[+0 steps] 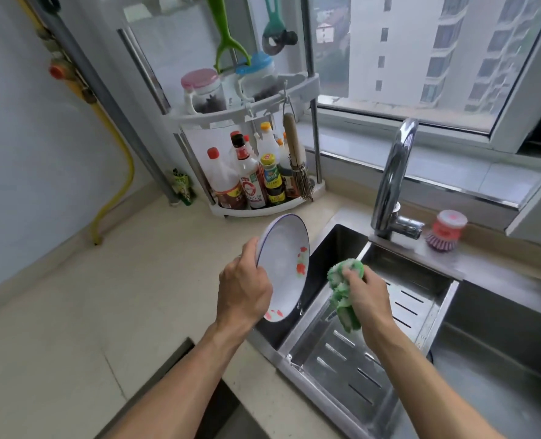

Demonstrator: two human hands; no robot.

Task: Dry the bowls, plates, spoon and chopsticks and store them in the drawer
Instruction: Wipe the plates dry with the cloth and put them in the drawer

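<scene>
Head view: left hand point(244, 288) gripping plate point(283, 264) by rim, tilted on edge above sink point(342, 242) beside worktop point(136, 280). Right hand point(369, 294) clutching green cloth point(345, 291). Probably rigid, breakable, wet-slippery; best held at rim.

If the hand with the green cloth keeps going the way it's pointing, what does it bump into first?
Most likely the plate. The right hand points its green cloth up and to the left, where the left hand holds the plate tilted on edge. A small gap shows between them, though depth is hard to judge.
</scene>
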